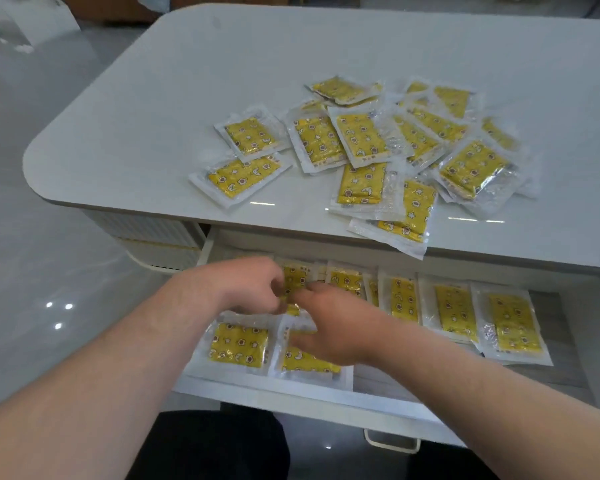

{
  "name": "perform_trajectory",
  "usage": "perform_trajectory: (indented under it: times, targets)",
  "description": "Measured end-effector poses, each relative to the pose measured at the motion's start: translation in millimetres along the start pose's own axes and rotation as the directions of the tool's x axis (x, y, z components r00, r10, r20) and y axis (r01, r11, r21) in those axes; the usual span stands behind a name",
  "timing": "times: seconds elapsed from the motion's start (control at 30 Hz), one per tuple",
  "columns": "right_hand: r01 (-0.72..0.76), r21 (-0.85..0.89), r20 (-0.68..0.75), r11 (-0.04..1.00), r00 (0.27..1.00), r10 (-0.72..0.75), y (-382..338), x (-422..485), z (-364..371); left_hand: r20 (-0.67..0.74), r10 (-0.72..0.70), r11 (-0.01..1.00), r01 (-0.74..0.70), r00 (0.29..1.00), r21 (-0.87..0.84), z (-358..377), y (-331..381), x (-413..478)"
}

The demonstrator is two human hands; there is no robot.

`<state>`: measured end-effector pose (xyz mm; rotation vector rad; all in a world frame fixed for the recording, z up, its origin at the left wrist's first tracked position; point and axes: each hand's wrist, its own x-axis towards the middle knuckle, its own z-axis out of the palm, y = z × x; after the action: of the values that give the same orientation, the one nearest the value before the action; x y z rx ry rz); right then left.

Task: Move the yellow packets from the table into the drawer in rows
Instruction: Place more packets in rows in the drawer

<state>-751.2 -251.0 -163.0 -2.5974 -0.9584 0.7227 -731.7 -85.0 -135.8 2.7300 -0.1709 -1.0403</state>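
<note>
Yellow packet (294,284) between left hand (243,287) and right hand (331,325), long axis front-to-back.

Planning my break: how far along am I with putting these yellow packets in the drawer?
Done: a back row spans the drawer, and two packets start a front row at its left. In hand: left hand and right hand work on another packet there, grip blurred. Left: a big loose pile on the table.

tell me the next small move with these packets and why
Probably lay the second front-row packet flat beside the first front-row packet: the left hand and right hand hover blurred over it, grip unclear. Bare drawer floor shows to its right, and a pile of packets waits on the table.
</note>
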Motion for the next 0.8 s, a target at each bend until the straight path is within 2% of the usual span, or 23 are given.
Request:
perform_trajectory:
  times: [0.13, 0.23, 0.33, 0.4, 0.43, 0.47, 0.5, 0.57, 0.6, 0.73, 0.8]
  targets:
    - [-0.022, 0.149, 0.039, 0.989, 0.999, 0.016, -14.6, -33.9, -69.8, -0.039, 0.096, 0.979, -0.101, 0.995, -0.176, -37.4, 22.3, -34.2]
    - [-0.084, 0.388, -0.018, 0.918, 0.995, 0.098, -7.2, -66.3, -118.3, -0.168, 0.092, 0.92, -0.148, 0.982, -0.364, -62.8, 21.8, -52.0]
    - [-0.109, 0.668, -0.105, 0.736, 0.965, 0.239, 8.9, -79.9, -150.6, -0.316, -0.056, 0.757, -0.166, 0.947, -0.632, -85.6, 15.6, -51.1]
    - [-0.136, 0.757, -0.175, 0.639, 0.9, 0.399, 22.3, -79.2, -160.0, -0.411, -0.163, 0.649, -0.216, 0.897, -0.729, -96.7, 9.6, -44.3]
    - [-0.175, 0.755, -0.208, 0.633, 0.851, 0.483, 30.0, -77.6, -160.7, -0.456, -0.211, 0.62, -0.243, 0.865, -0.746, -99.8, 6.3, -39.8]
    - [-0.235, 0.735, -0.233, 0.635, 0.793, 0.563, 38.1, -75.7, -159.1, -0.505, -0.258, 0.623, -0.257, 0.824, -0.738, -101.7, 1.7, -33.6]
    - [-0.306, 0.716, -0.241, 0.628, 0.735, 0.634, 45.8, -73.2, -156.5, -0.558, -0.303, 0.672, -0.242, 0.773, -0.7, -102.0, -5.1, -25.5]
    - [-0.429, 0.681, -0.221, 0.593, 0.652, 0.725, 55.6, -66.4, -149.1, -0.651, -0.358, 0.821, -0.106, 0.669, -0.561, -98.6, -17.0, -10.6]
    - [-0.474, 0.654, -0.21, 0.59, 0.636, 0.743, 58.1, -62.4, -145.3, -0.672, -0.365, 0.867, -0.027, 0.645, -0.498, -96.1, -21.5, -4.6]
    - [-0.616, 0.39, -0.294, 0.685, 0.622, 0.726, 59.6, -44.2, -130.7, -0.612, -0.381, 0.91, 0.163, 0.693, -0.382, -85.7, -31.0, 10.8]
    - [-0.647, 0.327, -0.341, 0.688, 0.598, 0.725, 60.9, -38.5, -126.1, -0.602, -0.371, 0.926, 0.234, 0.707, -0.297, -82.0, -32.1, 14.1]
